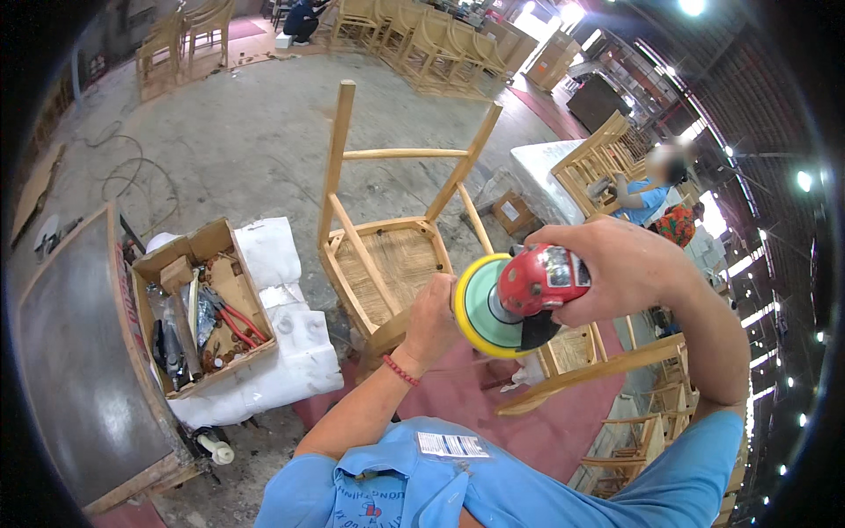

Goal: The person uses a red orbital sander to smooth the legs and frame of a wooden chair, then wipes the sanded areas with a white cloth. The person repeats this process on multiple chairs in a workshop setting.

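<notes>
My right hand (616,268) is wrapped round the body of a red power sander (532,282), raised in front of my chest. Its round pad (486,308), pale green with a yellow rim, faces left. At the pad's left edge, my left hand (433,324) closes its fingers on the rim; some fingertips are hidden behind it. A red bead bracelet circles that wrist. Just beyond my hands, a bare wooden chair (378,264) stands upturned, legs pointing up and the seat's underside showing. Part of its near end is covered by my left hand and forearm.
At left, a cardboard box (204,304) of hand tools, including red-handled pliers (236,319), sits on white foam (304,348) beside a dark-topped table (84,361). Another wooden chair (598,370) is at right. A co-worker in blue (647,198) works by stacked chairs. Hoses (141,172) lie on the floor.
</notes>
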Demonstrator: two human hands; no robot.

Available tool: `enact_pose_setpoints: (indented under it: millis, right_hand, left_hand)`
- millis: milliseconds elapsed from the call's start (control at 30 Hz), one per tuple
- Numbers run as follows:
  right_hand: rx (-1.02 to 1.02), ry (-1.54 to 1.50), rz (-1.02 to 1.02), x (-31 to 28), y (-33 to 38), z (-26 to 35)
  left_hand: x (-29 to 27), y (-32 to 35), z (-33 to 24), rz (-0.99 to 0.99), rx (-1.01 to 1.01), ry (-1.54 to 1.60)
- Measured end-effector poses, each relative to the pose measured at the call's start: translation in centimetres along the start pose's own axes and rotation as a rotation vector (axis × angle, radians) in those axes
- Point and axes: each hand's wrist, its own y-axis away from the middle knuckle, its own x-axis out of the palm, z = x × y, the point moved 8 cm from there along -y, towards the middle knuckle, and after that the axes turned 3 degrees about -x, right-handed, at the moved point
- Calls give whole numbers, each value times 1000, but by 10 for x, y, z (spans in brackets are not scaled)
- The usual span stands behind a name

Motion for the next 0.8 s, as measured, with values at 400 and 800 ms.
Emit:
enact_pose_setpoints:
  millis: [400,800]
  right_hand:
    - [147,255,-90,-47,-63,-23]
    - [-59,-864,-638,107,27,-150]
  left_hand:
    - [-5,-8,1,-41,-48,23]
    - [2,-5,12,43,-123,20]
